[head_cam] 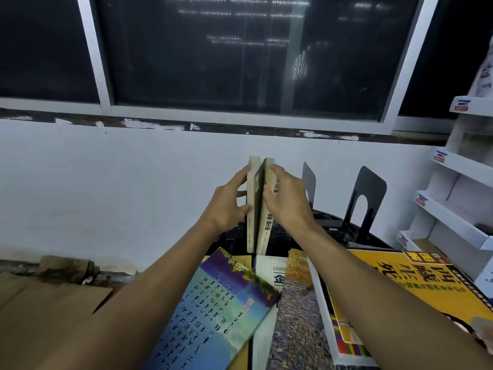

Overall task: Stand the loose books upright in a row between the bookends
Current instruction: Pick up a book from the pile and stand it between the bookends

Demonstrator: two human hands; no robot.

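Two cream-covered books stand upright side by side at the table's far middle: the left upright book [250, 209] and the right upright book [266, 225]. My left hand [229, 201] presses against the left book's outer cover with spread fingers. On the other side, my right hand [285, 196] grips the right book, fingers curled over its top edge. Two black metal bookends stand to the right: the near bookend [309, 180] and the far-right bookend [369, 190], both apart from the books. Loose books lie flat in front: a blue book [213, 313], a white book [269, 271], a mottled book [298, 316] and a yellow book [394, 287].
A white wall and a dark window rise behind the black table [232, 236]. White tiered display shelves [453, 206] stand at the right edge. Brown cardboard [48, 297] lies at the lower left beside the table.
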